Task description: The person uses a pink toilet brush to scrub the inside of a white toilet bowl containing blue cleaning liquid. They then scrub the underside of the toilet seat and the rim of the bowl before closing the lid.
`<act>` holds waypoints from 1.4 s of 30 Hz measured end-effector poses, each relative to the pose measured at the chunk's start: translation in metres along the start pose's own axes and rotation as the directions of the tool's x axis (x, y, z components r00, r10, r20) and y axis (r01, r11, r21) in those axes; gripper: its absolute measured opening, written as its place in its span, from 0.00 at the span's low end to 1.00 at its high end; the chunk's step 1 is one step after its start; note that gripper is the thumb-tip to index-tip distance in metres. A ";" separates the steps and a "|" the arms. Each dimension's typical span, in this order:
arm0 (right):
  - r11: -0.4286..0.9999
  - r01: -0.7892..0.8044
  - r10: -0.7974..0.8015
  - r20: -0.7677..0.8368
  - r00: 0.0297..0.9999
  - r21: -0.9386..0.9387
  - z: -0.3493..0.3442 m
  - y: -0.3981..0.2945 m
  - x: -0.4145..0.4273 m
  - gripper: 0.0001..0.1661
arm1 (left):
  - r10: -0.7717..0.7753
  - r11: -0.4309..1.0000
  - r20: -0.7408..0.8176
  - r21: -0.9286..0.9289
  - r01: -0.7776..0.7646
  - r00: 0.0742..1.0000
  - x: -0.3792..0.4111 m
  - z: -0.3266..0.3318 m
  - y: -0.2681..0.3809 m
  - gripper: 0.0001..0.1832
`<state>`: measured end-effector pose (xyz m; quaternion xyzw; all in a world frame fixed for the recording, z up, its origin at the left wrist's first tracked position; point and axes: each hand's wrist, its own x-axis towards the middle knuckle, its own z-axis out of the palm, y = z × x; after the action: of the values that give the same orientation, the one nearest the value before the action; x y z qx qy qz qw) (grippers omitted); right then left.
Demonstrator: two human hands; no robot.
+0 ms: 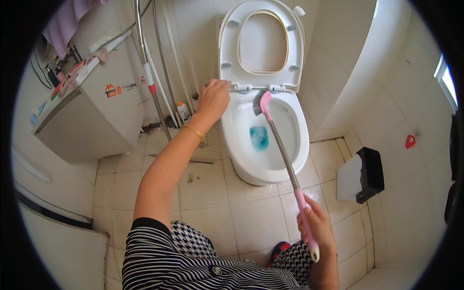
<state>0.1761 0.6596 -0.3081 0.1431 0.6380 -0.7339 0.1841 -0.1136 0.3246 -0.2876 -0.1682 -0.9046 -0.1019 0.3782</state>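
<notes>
My right hand [314, 222] grips the pink handle of a toilet brush [284, 152] with a metal shaft. The brush's pink head with grey bristles is raised over the back of the white toilet bowl [301, 145], near the seat hinges. Blue liquid [259, 138] lies at the bottom of the bowl. The toilet seat [232, 43] stands upright behind it. My left hand [214, 98] is beside the bowl's back left edge, by the left hinge. Its fingertips are partly hidden, and I cannot tell whether they touch anything.
To the left stands a grey box-shaped unit [108, 94] with cloths on top. Long poles [154, 101] lean near it, and an orange-capped bottle [183, 112] stands by the wall. At right is a bin [371, 175] with a black rim. A red hook [410, 141] is on the wall.
</notes>
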 end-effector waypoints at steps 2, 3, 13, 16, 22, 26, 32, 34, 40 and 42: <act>0.997 0.054 -0.052 0.023 0.998 -0.056 -0.006 0.014 -0.002 0.29 | 0.040 0.993 0.093 0.108 -0.050 0.995 0.036 0.017 -0.004 0.18; 0.996 0.081 -0.079 0.060 0.995 -0.022 -0.014 0.018 0.000 0.29 | 0.032 0.989 0.140 0.141 -0.052 0.990 0.052 0.026 -0.004 0.19; 0.955 0.153 -0.130 -0.108 0.986 0.253 -0.049 0.023 0.007 0.32 | -0.248 0.744 0.284 0.669 -0.006 0.926 0.142 0.144 -0.039 0.15; 0.915 0.217 -0.146 -0.222 0.964 0.340 -0.058 0.025 0.007 0.31 | -0.271 0.633 0.482 0.741 -0.222 0.833 0.155 0.122 -0.007 0.13; 0.872 0.288 -0.145 -0.354 0.924 0.395 -0.066 0.023 -0.001 0.30 | -0.244 0.505 0.561 0.770 -0.390 0.791 0.117 0.099 0.034 0.09; 0.871 0.320 -0.162 -0.397 0.903 0.373 -0.067 0.021 -0.010 0.30 | -0.050 0.663 0.677 0.572 -0.482 0.735 0.032 0.073 0.054 0.07; 0.862 0.373 -0.217 -0.414 0.884 0.345 -0.074 0.023 -0.019 0.30 | 0.728 0.653 0.011 -0.312 -0.690 0.685 -0.061 -0.087 0.215 0.18; 0.875 0.373 -0.221 -0.431 0.875 0.309 -0.073 0.022 -0.022 0.30 | 0.563 0.821 -0.172 0.005 -0.571 0.808 -0.009 -0.114 0.199 0.24; 0.880 0.384 -0.248 -0.420 0.873 0.280 -0.061 0.021 -0.031 0.29 | 0.059 0.980 0.002 0.188 -0.058 0.998 0.110 -0.111 0.107 0.27; 0.873 0.404 -0.261 -0.439 0.860 0.272 -0.061 0.020 -0.033 0.28 | 0.036 0.990 0.108 0.129 -0.050 0.993 0.089 -0.109 0.120 0.26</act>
<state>0.2134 0.7203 -0.3200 0.2022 0.5337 -0.8142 -0.1066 -0.0556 0.4215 -0.1411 -0.1677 -0.9242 -0.0249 0.3423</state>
